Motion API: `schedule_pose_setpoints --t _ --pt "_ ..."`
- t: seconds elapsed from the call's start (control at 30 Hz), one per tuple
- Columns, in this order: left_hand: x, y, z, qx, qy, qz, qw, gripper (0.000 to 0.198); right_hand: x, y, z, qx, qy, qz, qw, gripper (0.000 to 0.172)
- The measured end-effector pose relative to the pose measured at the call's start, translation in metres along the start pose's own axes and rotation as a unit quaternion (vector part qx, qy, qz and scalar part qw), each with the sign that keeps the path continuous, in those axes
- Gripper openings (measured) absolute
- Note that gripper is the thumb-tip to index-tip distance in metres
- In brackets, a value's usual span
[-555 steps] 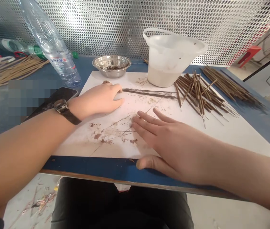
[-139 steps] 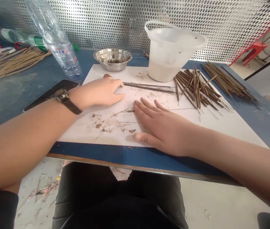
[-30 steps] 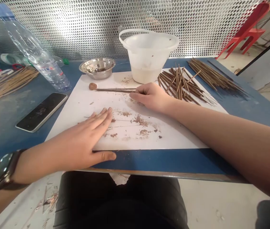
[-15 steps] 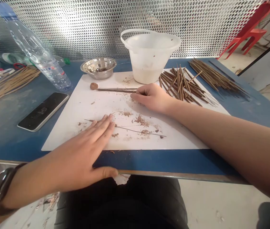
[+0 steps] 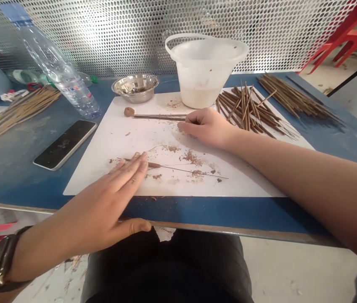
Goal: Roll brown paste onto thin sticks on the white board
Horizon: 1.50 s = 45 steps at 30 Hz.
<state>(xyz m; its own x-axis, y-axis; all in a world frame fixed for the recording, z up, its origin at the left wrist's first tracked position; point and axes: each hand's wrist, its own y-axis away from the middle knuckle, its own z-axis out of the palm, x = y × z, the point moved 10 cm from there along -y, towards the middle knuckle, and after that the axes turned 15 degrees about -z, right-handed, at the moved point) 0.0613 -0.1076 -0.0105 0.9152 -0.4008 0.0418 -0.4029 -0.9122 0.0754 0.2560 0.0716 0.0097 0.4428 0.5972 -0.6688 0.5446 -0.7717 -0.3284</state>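
Note:
My left hand (image 5: 115,193) lies flat, fingers stretched out, over a thin stick whose brown clay coating (image 5: 154,165) shows past the fingertips. The bare end of that stick runs right across the white board (image 5: 96,143). Farther back, my right hand (image 5: 206,126) is closed around the ends of several thin sticks (image 5: 159,116), which point left. A small brown clay ball (image 5: 129,112) sits at their far ends. Brown crumbs (image 5: 192,158) are scattered between the hands.
Behind stand a metal bowl (image 5: 136,88) and a white bucket (image 5: 197,80). Brown coated sticks (image 5: 247,109) are piled at right, with another bundle (image 5: 294,97) beyond. At left are a phone (image 5: 64,144), a plastic bottle (image 5: 67,84) and pale sticks (image 5: 23,110).
More of the brown coating now shows past my left fingertips, and that hand has drawn slightly back. My right hand keeps its hold. The whole view has shifted a little.

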Motion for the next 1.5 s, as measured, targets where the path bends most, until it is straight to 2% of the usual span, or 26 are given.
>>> schedule_pose_setpoints --t 0.13,0.23,0.33,0.4,0.47,0.6,0.67,0.73,0.9,0.97,1.03,1.1,1.2,1.27,1.37,1.5 --pt "-0.015 -0.003 0.005 0.003 -0.012 0.008 1.0 0.116 0.0 0.0 0.001 -0.005 0.008 -0.001 1.0 0.055" --pt "-0.02 -0.023 0.007 -0.035 -0.011 0.01 0.999 0.119 -0.001 -0.001 0.002 -0.008 0.013 -0.009 1.0 0.056" --pt "-0.02 -0.045 -0.001 -0.026 0.0 0.014 1.0 0.123 -0.002 -0.002 0.002 -0.006 0.019 -0.02 1.0 0.055" --pt "-0.019 -0.05 0.0 -0.037 -0.002 0.012 0.999 0.122 -0.002 -0.003 0.002 -0.003 0.024 -0.02 1.0 0.055" --pt "-0.015 -0.043 0.002 -0.04 -0.008 0.016 0.999 0.123 -0.002 -0.002 0.002 -0.003 0.027 -0.017 0.999 0.055" --pt "-0.008 -0.009 0.003 -0.006 -0.014 0.017 1.0 0.125 -0.003 -0.002 0.002 -0.006 0.023 -0.011 1.0 0.057" --pt "-0.007 0.0 0.005 -0.002 -0.019 0.01 1.0 0.126 -0.002 -0.002 0.001 -0.004 0.015 -0.009 1.0 0.055" --pt "-0.008 -0.004 0.007 -0.009 -0.021 0.007 1.0 0.125 0.002 -0.002 -0.001 0.0 -0.002 0.003 1.0 0.054" --pt "-0.009 -0.047 0.0 -0.027 -0.014 0.004 1.0 0.127 0.013 0.001 -0.007 0.028 -0.054 0.037 0.997 0.054" --pt "-0.008 -0.055 0.0 -0.043 -0.017 0.002 0.999 0.127 0.014 0.001 -0.009 0.04 -0.059 0.039 0.997 0.053" --pt "-0.004 -0.051 -0.002 -0.04 -0.014 0.009 0.999 0.128 0.014 0.002 -0.009 0.04 -0.06 0.04 0.997 0.053" --pt "0.0 -0.036 -0.003 -0.021 -0.008 0.02 1.0 0.128 0.014 0.001 -0.008 0.033 -0.062 0.039 0.997 0.053" --pt "0.0 -0.011 0.0 -0.002 -0.012 0.024 1.0 0.12 0.011 0.001 -0.007 0.026 -0.064 0.033 0.997 0.053" --pt "-0.001 -0.003 0.002 0.009 -0.014 0.024 1.0 0.114 0.009 0.001 -0.007 0.025 -0.061 0.037 0.997 0.055" --pt "-0.006 -0.01 0.001 0.012 -0.003 0.014 1.0 0.109 0.01 0.002 -0.007 0.026 -0.056 0.048 0.997 0.057" --pt "-0.011 -0.043 -0.003 -0.032 0.012 0.01 0.999 0.114 0.009 0.002 -0.006 0.023 -0.051 0.044 0.997 0.058"
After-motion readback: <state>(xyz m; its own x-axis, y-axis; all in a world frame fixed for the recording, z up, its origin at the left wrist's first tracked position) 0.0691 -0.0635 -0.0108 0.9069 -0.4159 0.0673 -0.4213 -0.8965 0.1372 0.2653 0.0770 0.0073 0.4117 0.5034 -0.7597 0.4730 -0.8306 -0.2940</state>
